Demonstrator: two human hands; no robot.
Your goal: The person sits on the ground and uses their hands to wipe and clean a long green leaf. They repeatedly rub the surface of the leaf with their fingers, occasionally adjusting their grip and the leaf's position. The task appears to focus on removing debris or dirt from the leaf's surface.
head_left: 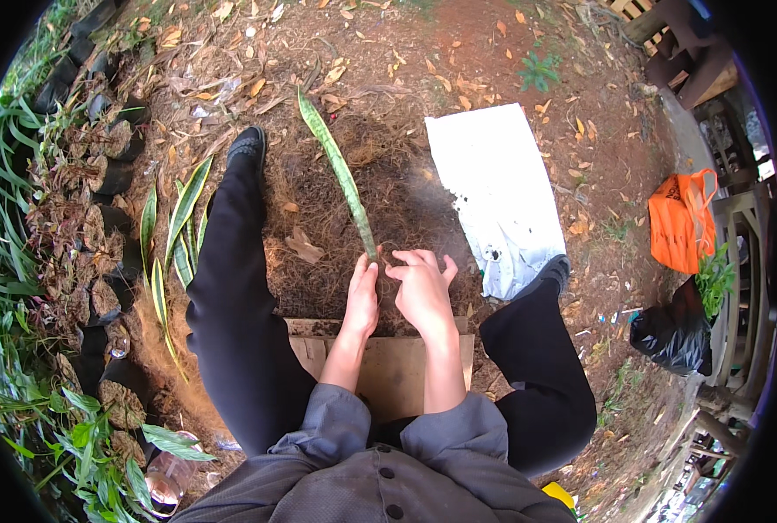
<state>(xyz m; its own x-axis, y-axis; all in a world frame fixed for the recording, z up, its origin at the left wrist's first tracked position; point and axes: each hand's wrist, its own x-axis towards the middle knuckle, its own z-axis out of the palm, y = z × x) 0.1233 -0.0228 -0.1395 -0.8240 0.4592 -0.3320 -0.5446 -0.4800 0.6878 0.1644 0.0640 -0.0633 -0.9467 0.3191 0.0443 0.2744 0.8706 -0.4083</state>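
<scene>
My left hand (pixel 362 296) is closed around the lower end of a long, mottled green snake plant leaf (pixel 340 170), which points up and slightly left over the soil. Close beside it is my right hand (pixel 424 292), with thumb and index finger bent together near the leaf's base and another finger sticking out to the right. Whatever sits between those fingertips is too small to make out. Below both hands lies dark, loose soil matted with brown root fibres (pixel 305 196). More snake plant leaves (pixel 188 205), yellow-edged, rest on the ground outside my left leg.
A white sack (pixel 502 183) dotted with soil lies by my right foot. Wooden boards (pixel 397 375) sit between my legs. Farther right are an orange bag (pixel 680 222) and a black plastic bag (pixel 676 331) beside a green plant. Black planting bags (pixel 109 174) line the left side.
</scene>
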